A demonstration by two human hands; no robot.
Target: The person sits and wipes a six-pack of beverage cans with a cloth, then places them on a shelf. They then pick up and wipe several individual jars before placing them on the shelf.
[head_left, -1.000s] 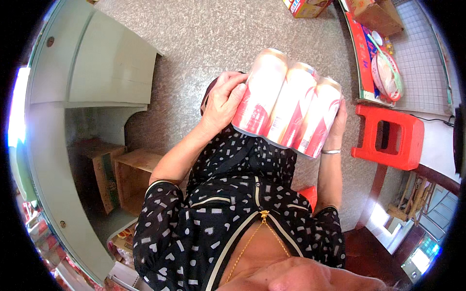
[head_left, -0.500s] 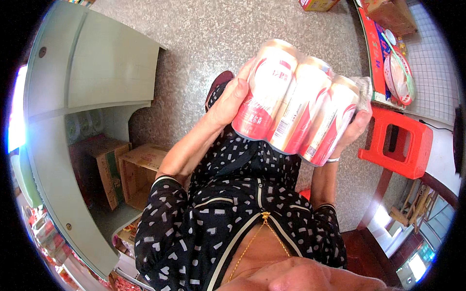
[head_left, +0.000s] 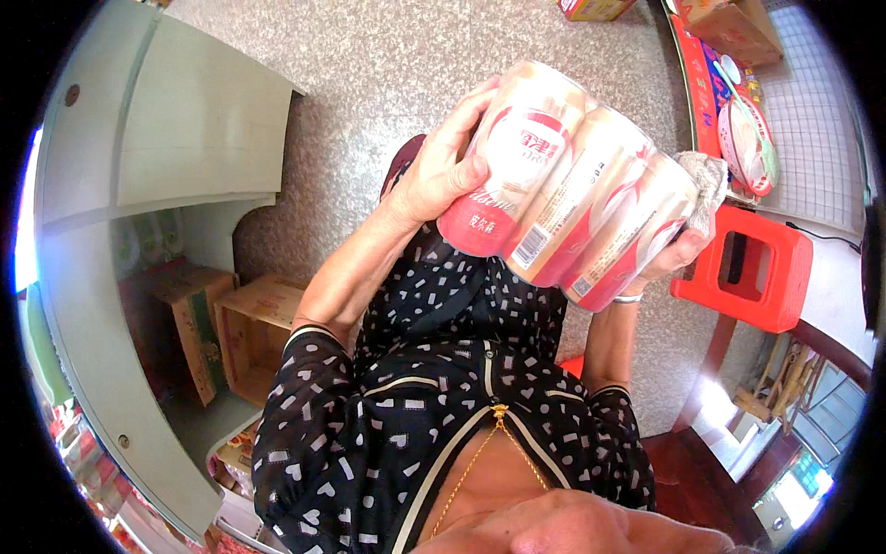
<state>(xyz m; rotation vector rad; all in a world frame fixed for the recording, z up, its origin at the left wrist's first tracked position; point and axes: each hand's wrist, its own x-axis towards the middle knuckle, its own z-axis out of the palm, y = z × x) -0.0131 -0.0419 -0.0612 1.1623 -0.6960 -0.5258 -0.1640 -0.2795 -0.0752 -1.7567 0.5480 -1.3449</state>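
Pale grey-green wooden-looking cabinet (head_left: pixel 208 138) on the left, couple of brown cardboard boxes (head_left: pixel 261 300) tucked in its open lower part. Speckled grey floor (head_left: pixel 369 55) in between. Over right there's a bright red plastic stool (head_left: pixel 783 282), near a round, red-rimmed white dish (head_left: pixel 736 152).

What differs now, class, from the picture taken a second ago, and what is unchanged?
The pack of cans has turned clockwise in the picture, its tops swinging rightward. The right hand has shifted outward with it, and a greyish cloth now shows beside that hand. Nothing was let go: the left hand and right hand both still hold the pack. The red stool stayed put.
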